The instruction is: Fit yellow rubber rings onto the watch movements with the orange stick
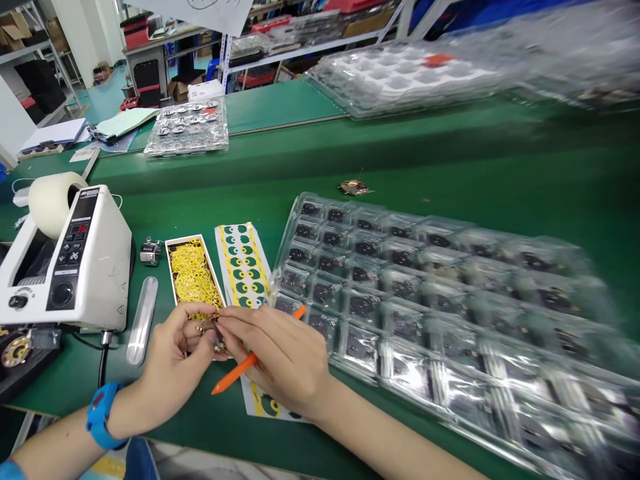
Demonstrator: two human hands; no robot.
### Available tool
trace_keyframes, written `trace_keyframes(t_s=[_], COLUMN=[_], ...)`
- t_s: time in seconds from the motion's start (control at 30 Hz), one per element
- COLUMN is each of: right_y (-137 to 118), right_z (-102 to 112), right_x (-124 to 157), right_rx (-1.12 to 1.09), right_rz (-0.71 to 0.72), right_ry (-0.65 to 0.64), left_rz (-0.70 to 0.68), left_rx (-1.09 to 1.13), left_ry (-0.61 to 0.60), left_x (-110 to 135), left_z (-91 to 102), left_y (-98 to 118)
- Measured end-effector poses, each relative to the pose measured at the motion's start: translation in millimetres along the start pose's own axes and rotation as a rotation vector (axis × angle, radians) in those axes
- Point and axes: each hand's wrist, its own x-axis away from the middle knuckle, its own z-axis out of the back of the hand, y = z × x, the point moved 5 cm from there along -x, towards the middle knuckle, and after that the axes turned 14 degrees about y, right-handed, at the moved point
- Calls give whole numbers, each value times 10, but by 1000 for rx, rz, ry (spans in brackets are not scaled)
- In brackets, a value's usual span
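Note:
My left hand (173,360) and my right hand (280,357) meet over the green bench, pinching a small round coppery part (213,331) between their fingertips. Its exact shape is mostly hidden by my fingers. An orange stick (235,377) lies gripped in my right hand, passing under the palm. Just behind my hands stands a white box of yellow-edged loops (193,275). Beside it lies a strip of green and yellow labels (243,263), partly under my right hand. To the right spreads a clear blister tray of dark square components (425,313).
An automatic tape dispenser (65,260) with a tally counter (151,252) and a clear tube (141,320) stands left of my hands. A loose coppery part (355,188) lies beyond the tray. More trays, papers and shelves fill the background.

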Motion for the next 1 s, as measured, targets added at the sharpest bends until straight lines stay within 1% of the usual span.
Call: trace_keyframes(t_s=[0.17,0.37,0.57,0.8,0.9,1.0], right_y=[-4,-42,-39,-22,-4,58], right_z=[-5,-7,-1,-39,-58,-13], right_x=[1,-5,-27,5,6,-27], right_rx=[-12,39,21,46,-7,-193], right_rz=[35,94,42,19,-58,-253], right_ry=[-13,-13,3,8,-26,-46], left_rz=[-35,-80,-56,-21,31,64], left_rx=[-45,-87,-29,-31,6,34], left_ry=[5,7,10,31,52,74], left_x=[-11,1,8,-20,-70,-135], left_z=[23,35,11,-4,15,50], left_y=[-20,-25,-26,-38,-37,-11])
